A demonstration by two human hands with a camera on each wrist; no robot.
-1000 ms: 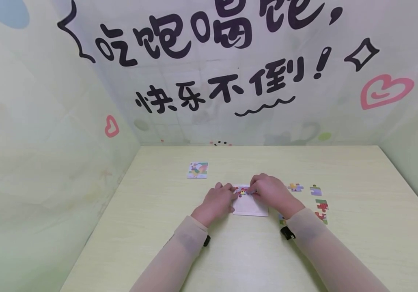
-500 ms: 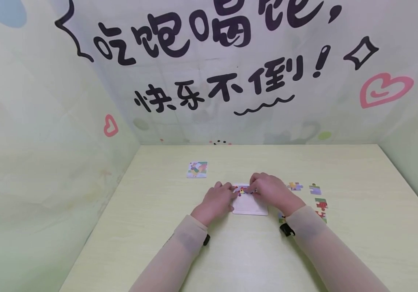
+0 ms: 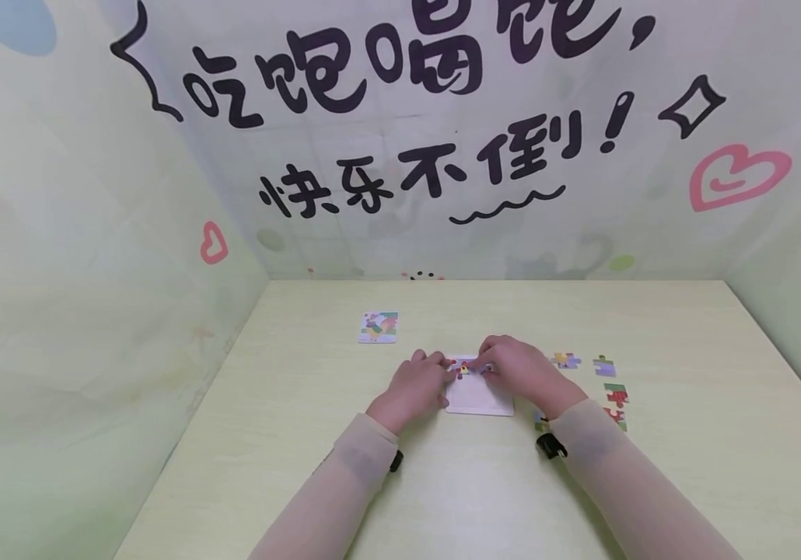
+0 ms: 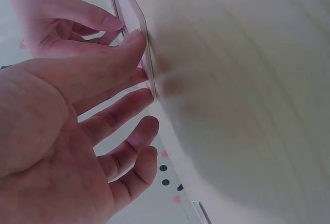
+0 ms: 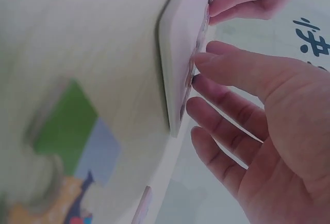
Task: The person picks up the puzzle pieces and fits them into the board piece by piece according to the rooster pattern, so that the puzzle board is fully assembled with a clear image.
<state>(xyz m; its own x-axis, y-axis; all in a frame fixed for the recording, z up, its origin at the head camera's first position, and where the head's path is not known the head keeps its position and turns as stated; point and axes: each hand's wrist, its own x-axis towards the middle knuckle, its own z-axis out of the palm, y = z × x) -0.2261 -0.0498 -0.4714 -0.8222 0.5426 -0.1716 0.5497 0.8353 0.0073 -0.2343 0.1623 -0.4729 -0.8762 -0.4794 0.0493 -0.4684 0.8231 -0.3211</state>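
A white puzzle tray [image 3: 480,394] lies flat on the table, with several colourful pieces [image 3: 465,369] along its far side. My left hand [image 3: 417,389] rests against the tray's left edge, and its index fingertip reaches onto the pieces. In the left wrist view, the thumb [image 4: 121,51] touches the tray's edge while the outer fingers stand loose. My right hand [image 3: 521,372] pinches a puzzle piece [image 3: 486,368] at the tray's far right part, thumb and fingertips close over it; the hand partly hides the piece.
Several loose puzzle pieces [image 3: 604,365] lie right of the tray, some partly under the right forearm. A small picture card [image 3: 378,327] lies at the far left on the table [image 3: 302,389]. Printed cloth walls [image 3: 372,241] stand behind and at both sides.
The right fingertips have shifted slightly at the tray's far side. My left hand and the tray stay in place.
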